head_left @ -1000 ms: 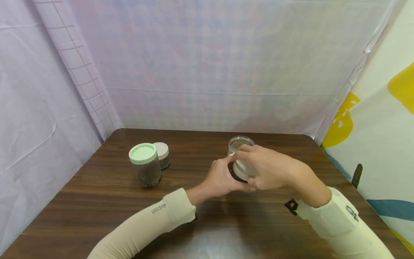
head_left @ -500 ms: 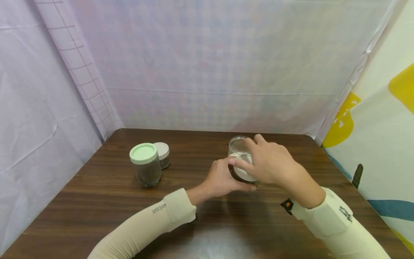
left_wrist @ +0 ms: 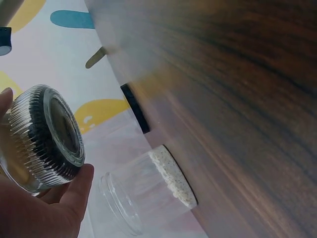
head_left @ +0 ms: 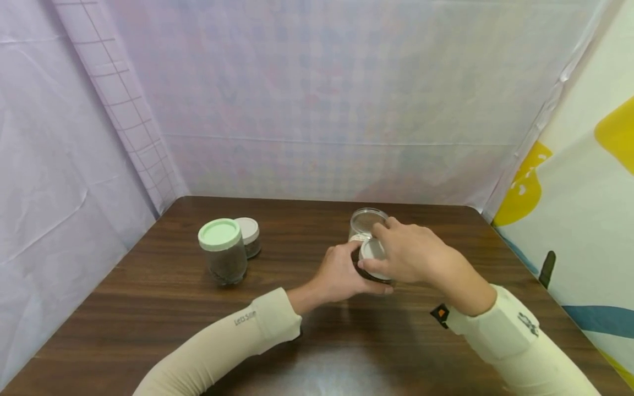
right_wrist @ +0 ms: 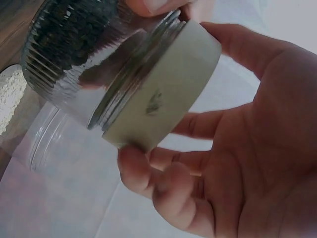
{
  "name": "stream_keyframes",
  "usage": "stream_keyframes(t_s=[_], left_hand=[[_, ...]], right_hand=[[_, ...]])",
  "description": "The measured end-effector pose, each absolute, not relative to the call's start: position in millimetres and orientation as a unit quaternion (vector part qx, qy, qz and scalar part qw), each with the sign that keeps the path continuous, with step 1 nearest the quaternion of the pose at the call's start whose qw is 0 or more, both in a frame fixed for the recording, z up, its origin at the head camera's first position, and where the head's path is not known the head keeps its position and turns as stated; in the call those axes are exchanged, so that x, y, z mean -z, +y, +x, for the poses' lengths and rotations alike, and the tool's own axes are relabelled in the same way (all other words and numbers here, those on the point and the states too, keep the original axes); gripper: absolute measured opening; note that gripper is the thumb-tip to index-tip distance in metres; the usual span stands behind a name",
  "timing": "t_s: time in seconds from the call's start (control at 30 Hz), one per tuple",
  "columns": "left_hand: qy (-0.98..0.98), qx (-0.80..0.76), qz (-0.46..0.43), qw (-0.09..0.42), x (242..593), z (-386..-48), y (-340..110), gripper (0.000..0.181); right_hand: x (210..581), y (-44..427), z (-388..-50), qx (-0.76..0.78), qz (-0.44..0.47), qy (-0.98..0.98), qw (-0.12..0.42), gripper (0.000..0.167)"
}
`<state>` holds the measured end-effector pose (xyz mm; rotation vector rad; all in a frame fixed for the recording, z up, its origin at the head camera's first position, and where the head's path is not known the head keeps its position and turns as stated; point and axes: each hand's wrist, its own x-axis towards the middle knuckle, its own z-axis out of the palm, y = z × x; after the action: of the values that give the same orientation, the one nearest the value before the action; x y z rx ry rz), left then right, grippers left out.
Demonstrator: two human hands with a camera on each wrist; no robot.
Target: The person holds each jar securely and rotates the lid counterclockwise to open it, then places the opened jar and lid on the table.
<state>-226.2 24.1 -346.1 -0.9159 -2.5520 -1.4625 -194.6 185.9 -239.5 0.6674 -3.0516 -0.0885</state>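
My left hand (head_left: 342, 272) grips a small ribbed glass jar (left_wrist: 49, 134) with dark contents, raised off the table and tilted. At its mouth sits a white lid (right_wrist: 168, 84), with some glass thread showing below the rim. The fingers of my right hand (head_left: 416, 253) pinch the lid at its edge, thumb on one side and fingertips on the other. Just behind the hands stands an open clear jar (left_wrist: 143, 198), a layer of white grains at its bottom. In the head view, the hands cover most of the small jar.
On the left of the brown table (head_left: 163, 308) stands a tall jar with a green lid (head_left: 223, 253). Partly behind it is a small jar with a white lid (head_left: 250, 236). A pale cloth (head_left: 322, 110) hangs along the far edge, and a patterned cloth (head_left: 594, 220) on the right.
The right hand's fingers lifted and spread, then came back to the lid's edge with the wrist slightly further left. The left hand and the jar stayed nearly still.
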Motion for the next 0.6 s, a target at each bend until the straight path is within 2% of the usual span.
stream_keyframes(t_s=[0.37,0.6], left_hand=[[-0.838,0.47,-0.277,0.028,346.5,-224.4,23.0,0.071],[-0.843,0.459,-0.279,0.039,346.2,-225.2,23.8,0.082]], right_hand=[[236.3,192.8,-194.0,-0.015,0.299,-0.954,-0.008,0.05],[230.3,194.9,-191.4,-0.04,0.348,-0.936,-0.024,0.061]])
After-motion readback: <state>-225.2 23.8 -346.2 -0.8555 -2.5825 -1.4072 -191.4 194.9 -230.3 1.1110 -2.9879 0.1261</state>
